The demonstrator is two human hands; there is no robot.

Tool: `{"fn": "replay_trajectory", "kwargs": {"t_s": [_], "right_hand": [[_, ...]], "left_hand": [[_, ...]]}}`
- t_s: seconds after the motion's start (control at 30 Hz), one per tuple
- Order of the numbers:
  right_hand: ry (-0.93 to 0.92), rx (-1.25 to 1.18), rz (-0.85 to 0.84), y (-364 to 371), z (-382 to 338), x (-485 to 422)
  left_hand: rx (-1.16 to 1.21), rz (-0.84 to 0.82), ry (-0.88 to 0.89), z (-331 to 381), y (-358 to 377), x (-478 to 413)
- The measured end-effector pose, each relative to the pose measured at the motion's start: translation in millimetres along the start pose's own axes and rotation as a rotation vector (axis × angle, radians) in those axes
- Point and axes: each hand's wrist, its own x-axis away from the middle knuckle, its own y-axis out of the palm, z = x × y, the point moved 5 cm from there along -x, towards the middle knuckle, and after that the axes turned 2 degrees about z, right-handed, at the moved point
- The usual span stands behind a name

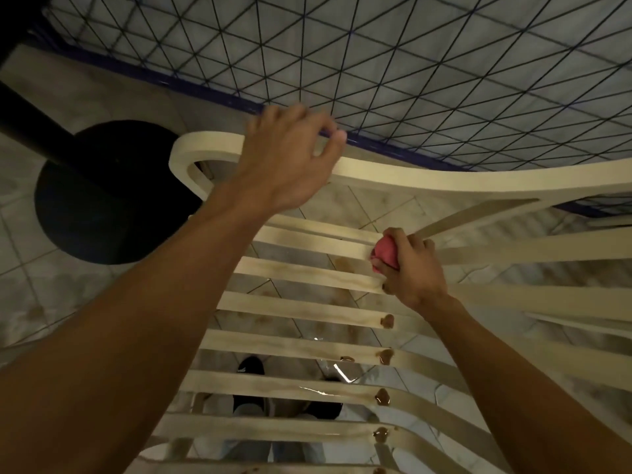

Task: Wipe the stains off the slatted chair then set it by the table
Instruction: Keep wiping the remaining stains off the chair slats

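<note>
Left hand (290, 155) is up on the curved top rail of the cream chair (444, 183), fingers (328, 126) curled over the far edge and gripping it. Right hand (413, 268) is lower down on the slats, fist closed tight around a balled pink cloth (385, 253), which is pressed to an upper slat. The two slats beside the cloth show pale brown smears. Below that, brown stains (387, 321) run down the slats in a line, one blob on each, wet and glossy. The chair stands on the tiled floor (51, 285), its top rail just beside the blue edge of the table (410, 63), which wears a cover of dark crossing lines. Off to the left, a round black base (109, 193) sits on the tiles. Through the lower slats, a dark shoe (251, 366).
</note>
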Motion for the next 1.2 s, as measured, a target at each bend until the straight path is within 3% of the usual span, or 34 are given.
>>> {"fn": "replay_trajectory", "kwargs": {"t_s": [0.03, 0.1, 0.23, 0.63, 0.9, 1.2], "right_hand": [[-0.008, 0.079, -0.002, -2, 1, 4], [-0.008, 0.224, -0.01, -3, 5, 11], [-0.016, 0.385, -0.027, 6, 8, 26], [0.139, 0.54, -0.103, 27, 11, 25], [0.096, 0.363, -0.135, 29, 17, 17], [0.042, -0.045, -0.135, 38, 2, 10]], "left_hand": [[-0.098, -0.134, -0.002, -2, 10, -2], [-0.232, -0.213, 0.021, -5, 21, 0], [-0.231, -0.2, 0.02, -5, 23, 0], [-0.238, -0.2, 0.032, -4, 23, 1], [-0.236, -0.191, 0.024, -1, 24, 0], [-0.238, -0.202, 0.022, 1, 23, 0]]}}
